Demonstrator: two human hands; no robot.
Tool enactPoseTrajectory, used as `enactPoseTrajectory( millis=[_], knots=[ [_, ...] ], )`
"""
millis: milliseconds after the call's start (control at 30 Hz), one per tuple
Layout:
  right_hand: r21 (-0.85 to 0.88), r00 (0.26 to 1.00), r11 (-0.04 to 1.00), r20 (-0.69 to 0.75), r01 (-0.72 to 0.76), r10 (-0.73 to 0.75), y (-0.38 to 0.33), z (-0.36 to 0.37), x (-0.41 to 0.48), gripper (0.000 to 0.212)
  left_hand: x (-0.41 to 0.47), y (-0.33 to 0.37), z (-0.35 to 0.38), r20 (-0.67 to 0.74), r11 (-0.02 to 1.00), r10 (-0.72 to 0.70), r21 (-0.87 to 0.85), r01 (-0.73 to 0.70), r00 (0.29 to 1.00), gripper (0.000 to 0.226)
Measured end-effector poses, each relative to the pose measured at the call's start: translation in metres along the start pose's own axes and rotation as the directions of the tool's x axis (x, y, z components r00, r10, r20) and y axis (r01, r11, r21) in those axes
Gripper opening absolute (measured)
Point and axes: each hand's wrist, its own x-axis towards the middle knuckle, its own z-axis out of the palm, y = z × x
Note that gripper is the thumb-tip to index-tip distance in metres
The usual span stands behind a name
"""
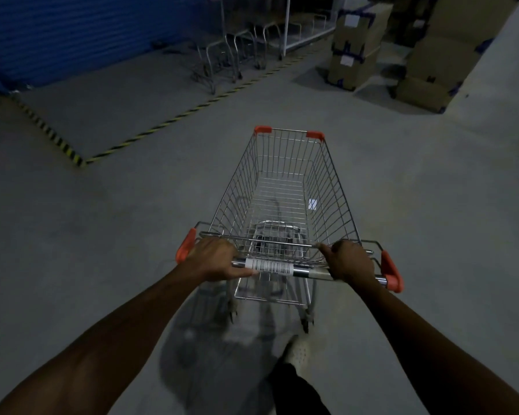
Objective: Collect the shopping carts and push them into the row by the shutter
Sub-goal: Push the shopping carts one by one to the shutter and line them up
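At the middle of the grey concrete floor [102,235] stands our wire shopping cart [285,187], basket empty, its nose aimed at the floor's far edge; orange bumpers [314,135] cap its two front corners and both ends of the handle. Our left hand [213,259] is wrapped over the left part of the handle bar [303,270], with the thumb lying along the bar up to a white barcode label [271,267]; our right hand [352,260] is closed round the right part of the same bar, one finger lying against the basket's rear wire; so both hands are clamped on the bar, with the label between them. Toward the floor's near edge, just behind the cart's rear wheels, we see a pale shoe [297,350] and a dark trouser leg. Yellow-and-black tape [168,118] marks off a bay on the floor, between our cart and the far left corner; beyond it hangs the blue shutter [87,34], and just beside its right end stands the row of nested carts [231,55], blurred and dim, well apart from ours. A white metal frame [286,25] rises to the right of that row; stacked cardboard boxes [357,46] fill the far right corner.
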Motion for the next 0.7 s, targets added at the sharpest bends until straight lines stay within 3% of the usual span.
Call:
enactPoseTrajectory(
  millis=[67,133,200,267,300,367,433,600,700],
  knots=[
    [-0.123,0.999,0.992,0.031,0.034,-0.03,0.0,-0.011,0.044,0.031,0.041,-0.008,-0.01,-0.014,1.0,-0.008,0.015,0.008,1.0,0.1],
    [-0.195,0.998,0.979,0.038,0.055,-0.048,0.0,-0.023,0.089,0.03,0.082,-0.014,-0.021,-0.016,0.999,-0.019,0.026,0.019,1.0,0.102],
    [-0.104,1.0,0.995,0.025,0.011,-0.008,0.002,-0.033,0.133,0.032,0.121,-0.019,-0.035,-0.023,0.999,-0.036,0.019,0.036,0.999,0.102],
    [-0.03,1.0,0.999,-0.008,-0.029,0.029,0.002,-0.043,0.177,0.019,0.16,-0.02,-0.052,-0.01,0.999,-0.046,0.005,0.046,0.999,0.095],
    [0.044,0.998,0.997,-0.026,-0.057,0.058,0.001,-0.048,0.198,0.024,0.176,-0.02,-0.061,0.023,0.999,-0.038,0.0,0.038,0.999,0.089],
    [0.182,0.99,0.977,-0.063,-0.114,0.127,-0.003,-0.056,0.234,0.055,0.208,-0.023,-0.078,0.046,1.0,-0.024,-0.004,0.025,0.999,0.084],
    [0.198,0.991,0.976,-0.08,-0.086,0.104,-0.011,-0.061,0.269,0.067,0.24,-0.031,-0.09,0.032,0.999,-0.042,-0.006,0.042,0.999,0.086],
    [-0.082,0.997,0.994,-0.007,0.071,-0.071,-0.028,-0.073,0.349,0.053,0.317,-0.057,-0.096,-0.042,0.993,-0.106,0.05,0.108,0.994,0.106],
    [-0.148,0.99,0.979,0.023,0.143,-0.141,-0.034,-0.086,0.406,0.046,0.369,-0.073,-0.108,-0.016,0.99,-0.13,0.045,0.131,0.991,0.103]
  ],
)
